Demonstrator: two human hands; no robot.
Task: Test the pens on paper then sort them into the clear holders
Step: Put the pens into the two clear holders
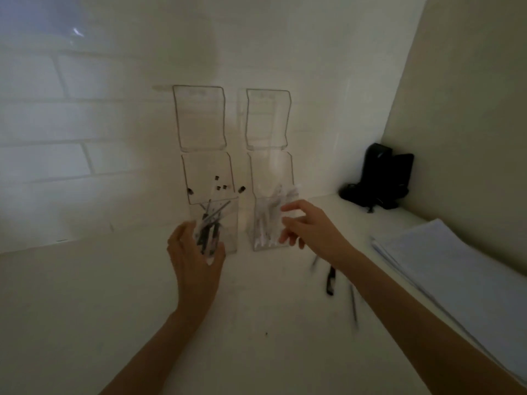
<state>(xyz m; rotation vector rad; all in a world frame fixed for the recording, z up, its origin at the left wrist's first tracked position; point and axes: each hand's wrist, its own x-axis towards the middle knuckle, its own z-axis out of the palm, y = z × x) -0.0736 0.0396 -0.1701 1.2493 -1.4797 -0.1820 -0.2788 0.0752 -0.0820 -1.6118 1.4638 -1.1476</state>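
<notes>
Two clear holders stand on the white counter against the wall. The left holder (pixel 228 223) contains several dark pens (pixel 209 223). The right holder (pixel 263 223) contains several white pens (pixel 268 215). My left hand (pixel 194 252) curls around the left holder's front and side. My right hand (pixel 308 226) reaches to the right holder with fingers spread; the blur hides whether it touches. A few loose pens (pixel 330 280) lie on the counter under my right forearm.
A stack of white paper (pixel 445 263) lies at the right. A black device (pixel 379 178) sits in the back right corner. Reflections of the holders show on the glossy tiled wall (pixel 199 118).
</notes>
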